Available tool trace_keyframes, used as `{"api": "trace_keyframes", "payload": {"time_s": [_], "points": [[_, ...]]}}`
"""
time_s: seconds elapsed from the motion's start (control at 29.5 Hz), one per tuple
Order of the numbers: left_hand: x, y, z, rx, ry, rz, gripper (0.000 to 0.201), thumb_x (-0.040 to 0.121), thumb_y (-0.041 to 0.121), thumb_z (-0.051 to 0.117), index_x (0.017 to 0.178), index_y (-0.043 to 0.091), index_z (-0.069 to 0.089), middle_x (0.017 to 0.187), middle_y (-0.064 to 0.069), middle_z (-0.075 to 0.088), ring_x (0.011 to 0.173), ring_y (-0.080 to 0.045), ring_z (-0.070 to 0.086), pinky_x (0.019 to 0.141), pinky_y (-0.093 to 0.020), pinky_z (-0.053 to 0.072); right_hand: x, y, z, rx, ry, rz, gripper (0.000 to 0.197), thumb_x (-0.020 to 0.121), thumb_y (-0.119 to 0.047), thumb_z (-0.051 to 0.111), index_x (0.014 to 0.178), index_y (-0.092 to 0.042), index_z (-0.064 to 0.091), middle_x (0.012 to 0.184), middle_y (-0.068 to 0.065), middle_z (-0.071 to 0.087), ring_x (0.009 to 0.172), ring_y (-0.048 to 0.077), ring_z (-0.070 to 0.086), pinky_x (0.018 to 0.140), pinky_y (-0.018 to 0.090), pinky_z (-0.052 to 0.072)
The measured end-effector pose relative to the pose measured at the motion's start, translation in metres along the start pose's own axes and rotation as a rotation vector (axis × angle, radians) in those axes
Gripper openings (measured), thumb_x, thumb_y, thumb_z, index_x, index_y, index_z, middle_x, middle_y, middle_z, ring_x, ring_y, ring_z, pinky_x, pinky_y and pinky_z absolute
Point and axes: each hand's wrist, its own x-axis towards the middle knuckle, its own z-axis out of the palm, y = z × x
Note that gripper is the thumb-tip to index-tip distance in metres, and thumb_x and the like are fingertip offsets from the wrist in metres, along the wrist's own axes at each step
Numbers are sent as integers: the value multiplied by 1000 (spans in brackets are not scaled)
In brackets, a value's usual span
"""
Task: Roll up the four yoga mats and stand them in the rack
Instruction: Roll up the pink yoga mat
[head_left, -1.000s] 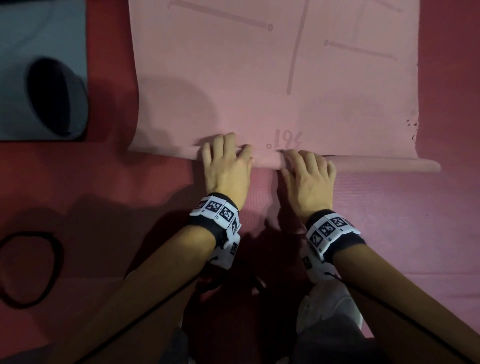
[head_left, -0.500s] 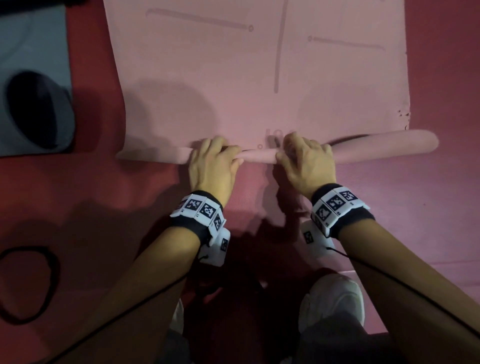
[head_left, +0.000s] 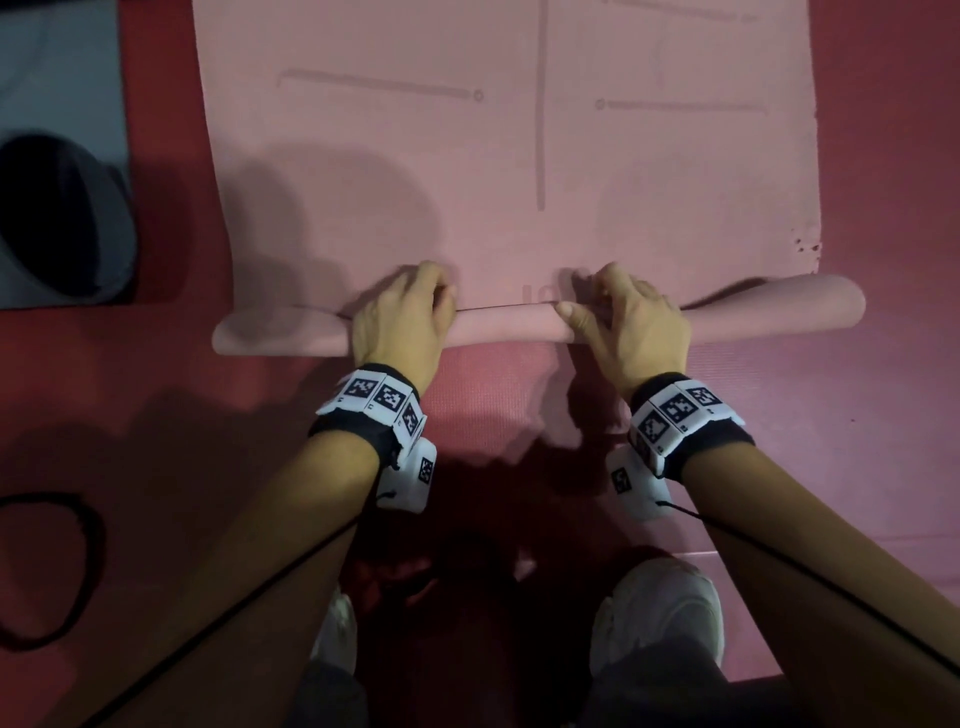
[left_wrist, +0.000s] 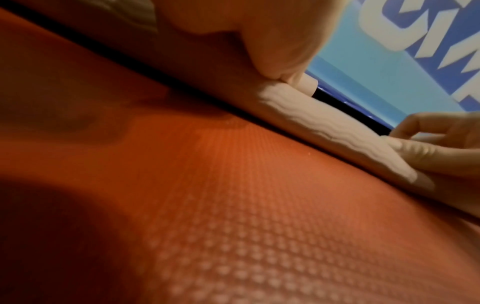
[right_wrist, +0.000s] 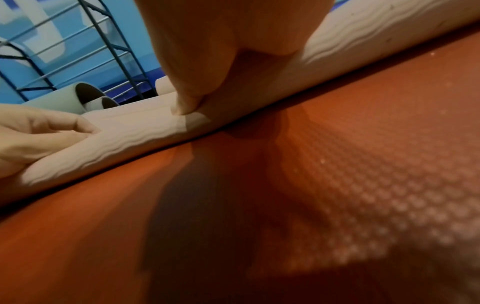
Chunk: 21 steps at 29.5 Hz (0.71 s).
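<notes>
A pink yoga mat (head_left: 519, 156) lies spread out ahead of me, its near end wound into a thin roll (head_left: 509, 325) that runs left to right. My left hand (head_left: 402, 317) grips the roll left of centre, fingers curled over its far side. My right hand (head_left: 626, 322) grips it right of centre, thumb on the near side. In the left wrist view the roll (left_wrist: 324, 123) crosses diagonally under my thumb. In the right wrist view my thumb presses into the roll (right_wrist: 130, 133). A blue metal rack (right_wrist: 91, 51) stands behind it.
The pink mat lies on a red dotted mat (head_left: 779, 441). A rolled grey mat (head_left: 62, 218) lies on a flat grey mat at the far left, and grey rolls (right_wrist: 78, 96) lie near the rack. A black strap loop (head_left: 47, 571) lies at lower left. My shoes (head_left: 665, 613) are below.
My hands went from lying flat on the roll to curling round it. The roll has turned forward and grown thicker, and its right end has lifted slightly ahead.
</notes>
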Motion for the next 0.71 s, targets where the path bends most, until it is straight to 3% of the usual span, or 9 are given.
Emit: {"api": "trace_keyframes", "payload": {"time_s": [0.17, 0.27, 0.41, 0.54, 0.64, 0.71], "points": [[5, 3, 6, 44, -12, -78, 20, 93, 25, 50, 109, 14, 56, 105, -12, 64, 82, -38, 63, 63, -44, 44, -8, 4, 8, -118, 144, -55, 42, 92, -60, 57, 89, -19, 66, 99, 0, 62, 102, 31, 51, 98, 49, 28], [4, 5, 7, 52, 1, -80, 19, 93, 26, 50, 105, 13, 56, 101, -11, 63, 78, -38, 63, 61, -44, 45, -25, 12, 8, -134, 150, -124, 44, 91, -62, 61, 97, -19, 68, 111, 0, 63, 111, 30, 51, 105, 50, 26], [-7, -5, 5, -39, 78, 81, 23, 97, 40, 51, 89, 19, 58, 90, 0, 62, 78, -28, 60, 63, -40, 48, -35, 17, 15, -67, 175, -125, 39, 91, -54, 64, 104, -18, 69, 115, 2, 63, 112, 29, 49, 105, 49, 27], [-17, -9, 0, -112, 17, 211, 32, 93, 53, 57, 101, 23, 63, 104, 6, 60, 96, -18, 57, 71, -31, 45, -20, 15, 17, -68, 162, -77, 37, 95, -54, 57, 99, -19, 67, 109, 0, 62, 107, 29, 50, 101, 46, 26], [-18, -17, 0, -129, 44, 263, 29, 89, 49, 64, 100, 22, 67, 108, 4, 58, 100, -20, 54, 76, -35, 48, -12, 19, 18, -74, 140, -71, 42, 93, -59, 55, 97, -19, 67, 104, 1, 61, 101, 31, 51, 98, 44, 26], [-17, -18, 2, -63, 92, 251, 26, 89, 49, 64, 92, 25, 71, 102, 4, 59, 100, -23, 49, 83, -41, 41, -8, 20, 16, -59, 129, -67, 46, 91, -62, 55, 95, -18, 68, 103, 3, 60, 99, 32, 51, 97, 45, 28]]}}
